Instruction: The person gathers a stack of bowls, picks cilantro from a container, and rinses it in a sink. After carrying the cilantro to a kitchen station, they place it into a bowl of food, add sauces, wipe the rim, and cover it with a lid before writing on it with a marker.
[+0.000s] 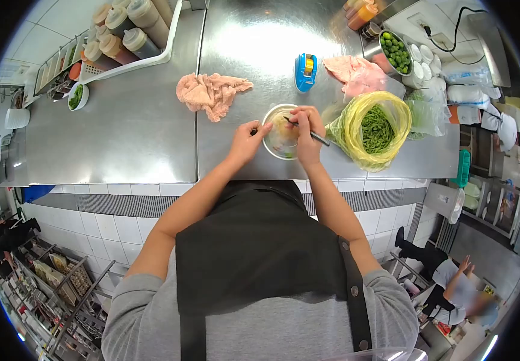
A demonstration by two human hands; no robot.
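A small clear round container [278, 150] with a see-through lid sits at the front edge of the steel counter [121, 138]. My left hand [248, 139] steadies its left rim with the fingers curled against it. My right hand [306, 133] rests on top of the lid and holds a dark pen [315, 136] whose tip touches the lid. What lies inside the container is blurred, pale with a bit of green.
A yellow bag of green vegetables [375, 129] lies just right of my right hand. A pink cloth [210, 93], a blue tape dispenser [306, 71] and another pink cloth [353, 71] lie behind. Sauce bottles [129, 30] stand in a tray at back left. A person [452, 283] sits lower right.
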